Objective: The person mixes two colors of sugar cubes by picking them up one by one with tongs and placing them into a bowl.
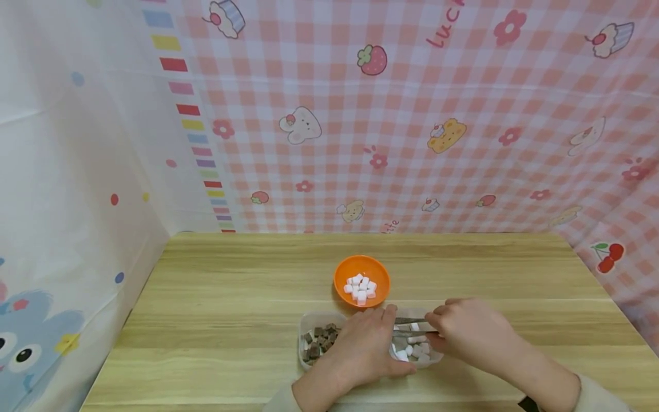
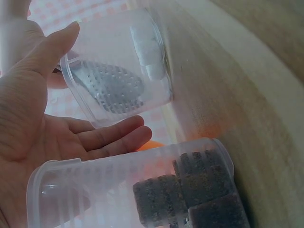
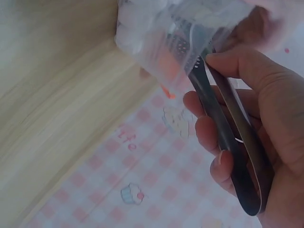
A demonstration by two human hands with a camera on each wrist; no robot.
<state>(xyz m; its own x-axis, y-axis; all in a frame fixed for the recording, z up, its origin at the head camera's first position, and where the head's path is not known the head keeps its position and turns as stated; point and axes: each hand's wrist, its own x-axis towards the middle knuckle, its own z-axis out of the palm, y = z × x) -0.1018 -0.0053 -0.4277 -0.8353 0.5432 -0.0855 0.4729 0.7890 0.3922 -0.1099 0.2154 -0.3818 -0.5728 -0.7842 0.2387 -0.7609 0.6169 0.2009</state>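
My right hand [image 1: 468, 337] grips metal tongs [image 3: 212, 109] by the handles. Their perforated tip [image 2: 111, 88] reaches inside a clear plastic container [image 2: 107, 40] that holds white marshmallows [image 1: 419, 349]. My left hand [image 1: 362, 346] holds this container, with the thumb on its near side and the fingers along its far left side. Left of it stands another clear container [image 2: 52, 190] with dark brown cubes [image 1: 319, 341], partly covered by my left hand. Whether the tongs pinch a marshmallow cannot be made out.
Behind the containers an orange bowl [image 1: 380, 273] holds several pinkish-white marshmallows [image 1: 362, 289]. The wooden table [image 1: 231, 309] ends at a pink checked cloth [image 1: 329, 160] at the back and a white cloth [image 1: 103, 171] on the left. A small dark object [image 1: 527, 404] shows at the front edge.
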